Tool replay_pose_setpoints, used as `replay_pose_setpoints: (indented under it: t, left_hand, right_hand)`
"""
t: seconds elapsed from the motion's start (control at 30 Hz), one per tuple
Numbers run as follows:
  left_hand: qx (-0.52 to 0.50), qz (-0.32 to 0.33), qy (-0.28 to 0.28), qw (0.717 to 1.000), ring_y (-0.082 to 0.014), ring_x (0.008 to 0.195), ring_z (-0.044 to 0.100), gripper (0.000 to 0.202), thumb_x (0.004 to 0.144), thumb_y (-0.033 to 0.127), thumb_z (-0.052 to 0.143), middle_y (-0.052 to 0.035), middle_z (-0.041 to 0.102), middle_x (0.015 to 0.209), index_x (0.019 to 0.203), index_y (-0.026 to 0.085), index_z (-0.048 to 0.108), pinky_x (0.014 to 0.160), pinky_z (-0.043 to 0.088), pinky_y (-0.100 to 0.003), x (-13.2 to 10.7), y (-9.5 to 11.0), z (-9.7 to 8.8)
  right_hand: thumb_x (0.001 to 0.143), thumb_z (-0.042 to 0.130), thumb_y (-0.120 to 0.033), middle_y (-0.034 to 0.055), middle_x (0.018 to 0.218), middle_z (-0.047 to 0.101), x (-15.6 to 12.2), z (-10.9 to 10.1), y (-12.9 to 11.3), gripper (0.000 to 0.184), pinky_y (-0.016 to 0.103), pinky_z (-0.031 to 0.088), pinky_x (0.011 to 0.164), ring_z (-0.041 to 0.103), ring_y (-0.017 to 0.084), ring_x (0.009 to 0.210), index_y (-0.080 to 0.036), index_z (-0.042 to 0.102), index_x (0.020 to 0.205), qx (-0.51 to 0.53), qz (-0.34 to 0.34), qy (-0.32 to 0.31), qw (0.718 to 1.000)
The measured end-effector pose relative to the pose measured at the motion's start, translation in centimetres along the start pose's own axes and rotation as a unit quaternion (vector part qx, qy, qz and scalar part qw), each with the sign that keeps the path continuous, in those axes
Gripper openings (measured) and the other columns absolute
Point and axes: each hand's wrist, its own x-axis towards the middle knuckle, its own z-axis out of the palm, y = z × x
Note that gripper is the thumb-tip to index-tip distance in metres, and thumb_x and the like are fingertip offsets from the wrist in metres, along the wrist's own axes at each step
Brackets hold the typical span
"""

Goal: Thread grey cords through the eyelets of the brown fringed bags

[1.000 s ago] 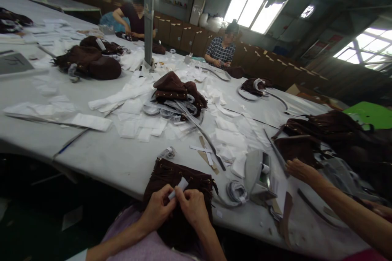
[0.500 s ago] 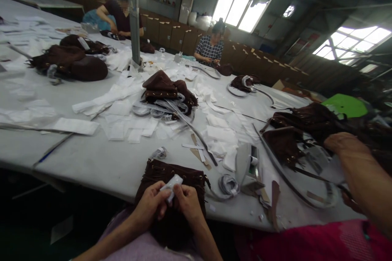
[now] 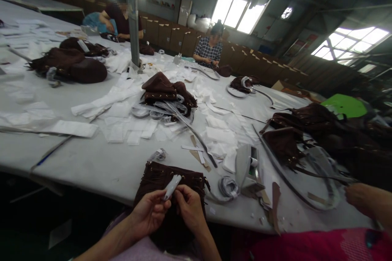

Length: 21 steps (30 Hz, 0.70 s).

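A dark brown fringed suede bag (image 3: 159, 179) hangs over the near edge of the grey table (image 3: 101, 163), partly in my lap. My left hand (image 3: 150, 212) is closed, pinching a small white strip (image 3: 171, 186) that sticks up above the bag. My right hand (image 3: 190, 208) is closed too, its fingertips pressed to the lower end of that strip and to the bag under it. What the fingers grip at the bag is hidden.
A co-worker's hand (image 3: 364, 200) and pink sleeve (image 3: 306, 248) are at the right. Brown bags (image 3: 306, 130), white paper pieces (image 3: 220, 134), a tape dispenser (image 3: 248, 167), tape rolls (image 3: 228, 187) and straps litter the table. Two other people sit at the far side.
The white strip now stands more upright between my fingers. The co-worker's arm has drawn back from the bags to the lower right edge.
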Motion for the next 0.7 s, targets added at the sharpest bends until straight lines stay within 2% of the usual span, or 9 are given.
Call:
replay_pose_setpoints:
  t: [0.07, 0.13, 0.17, 0.27, 0.33, 0.37, 0.43, 0.53, 0.7]
  left_hand:
    - [0.115, 0.028, 0.012, 0.993, -0.0038, 0.034, 0.043, 0.037, 0.091, 0.039, 0.044, -0.0059, 0.062, 0.058, 0.076, 0.009, 0.061, 0.033, 0.027, -0.013, -0.2, 0.5, 0.2]
    - [0.250, 0.122, 0.047, 0.959, -0.0061, 0.032, 0.042, 0.052, 0.089, 0.055, 0.040, -0.0052, 0.060, 0.054, 0.068, 0.012, 0.059, 0.032, 0.025, -0.015, -0.5, 1.8, 0.4]
    - [0.308, 0.191, 0.080, 0.928, -0.0066, 0.032, 0.041, 0.055, 0.087, 0.060, 0.039, -0.0035, 0.058, 0.051, 0.064, 0.013, 0.057, 0.032, 0.024, -0.016, -0.7, 2.8, 0.4]
    - [0.422, 0.393, 0.203, 0.791, -0.0088, 0.041, 0.046, 0.051, 0.082, 0.062, 0.047, 0.0010, 0.055, 0.052, 0.063, 0.015, 0.057, 0.039, 0.034, -0.019, -1.1, 6.7, 0.3]
    - [0.469, 0.455, 0.254, 0.713, -0.0133, 0.056, 0.055, 0.045, 0.080, 0.059, 0.053, -0.0002, 0.061, 0.062, 0.073, 0.016, 0.061, 0.053, 0.046, -0.023, -1.2, 9.0, 0.3]
    - [0.490, 0.454, 0.265, 0.695, -0.0158, 0.065, 0.059, 0.042, 0.081, 0.057, 0.054, -0.0017, 0.064, 0.071, 0.080, 0.016, 0.063, 0.061, 0.049, -0.026, -1.1, 9.8, 0.4]
    - [0.522, 0.410, 0.269, 0.698, -0.0188, 0.082, 0.062, 0.037, 0.085, 0.050, 0.055, -0.0052, 0.066, 0.091, 0.096, 0.015, 0.064, 0.075, 0.052, -0.033, -0.9, 10.7, 0.9]
    - [0.545, 0.341, 0.245, 0.726, -0.0209, 0.097, 0.060, 0.033, 0.089, 0.036, 0.055, -0.0082, 0.059, 0.114, 0.115, 0.016, 0.057, 0.082, 0.052, -0.040, -0.1, 10.4, 2.2]
    - [0.566, 0.313, 0.158, 0.746, -0.0245, 0.101, 0.059, 0.033, 0.090, 0.035, 0.054, -0.0069, 0.057, 0.118, 0.116, 0.015, 0.057, 0.084, 0.051, -0.042, 0.9, 9.2, 4.1]
  right_hand:
    - [0.082, 0.051, -0.058, 0.0011, 0.062, 0.061, -0.1, -2.8, 0.2, 0.044, 0.023, 0.040, 0.047, 0.053, 0.014, 0.049, -0.016, 0.064, 0.083, -0.078, 0.010, 0.129, 0.989]
    - [0.084, 0.044, -0.058, 0.0068, 0.068, 0.066, -0.5, -6.7, 0.9, 0.048, 0.028, 0.045, 0.060, 0.061, 0.021, 0.064, -0.016, 0.066, 0.084, -0.188, 0.044, 0.294, 0.936]
    - [0.085, 0.041, -0.057, 0.0096, 0.072, 0.068, -0.9, -8.7, 1.4, 0.048, 0.030, 0.046, 0.065, 0.063, 0.024, 0.070, -0.016, 0.067, 0.087, -0.248, 0.084, 0.339, 0.904]
    - [0.087, 0.036, -0.055, 0.0176, 0.081, 0.071, -2.0, -13.8, 3.1, 0.052, 0.038, 0.046, 0.074, 0.065, 0.032, 0.082, -0.015, 0.068, 0.088, -0.384, 0.224, 0.315, 0.839]
    - [0.086, 0.032, -0.061, 0.0211, 0.084, 0.070, -2.4, -15.6, 4.1, 0.061, 0.041, 0.046, 0.079, 0.065, 0.036, 0.087, -0.014, 0.070, 0.081, -0.410, 0.283, 0.255, 0.828]
    - [0.086, 0.030, -0.063, 0.0221, 0.086, 0.070, -2.3, -16.1, 4.4, 0.065, 0.042, 0.045, 0.081, 0.065, 0.037, 0.091, -0.013, 0.070, 0.079, -0.412, 0.302, 0.232, 0.828]
    - [0.086, 0.027, -0.065, 0.0229, 0.091, 0.070, -1.8, -16.4, 4.7, 0.069, 0.041, 0.045, 0.086, 0.064, 0.037, 0.097, -0.012, 0.071, 0.080, -0.404, 0.325, 0.209, 0.829]
    - [0.086, 0.029, -0.063, 0.0223, 0.100, 0.069, -0.6, -16.4, 4.6, 0.067, 0.041, 0.044, 0.090, 0.062, 0.037, 0.103, -0.011, 0.072, 0.088, -0.395, 0.330, 0.210, 0.831]
    - [0.084, 0.039, -0.049, 0.0179, 0.093, 0.072, 1.1, -16.4, 4.5, 0.048, 0.039, 0.049, 0.087, 0.065, 0.035, 0.098, -0.014, 0.072, 0.090, -0.388, 0.274, 0.236, 0.848]
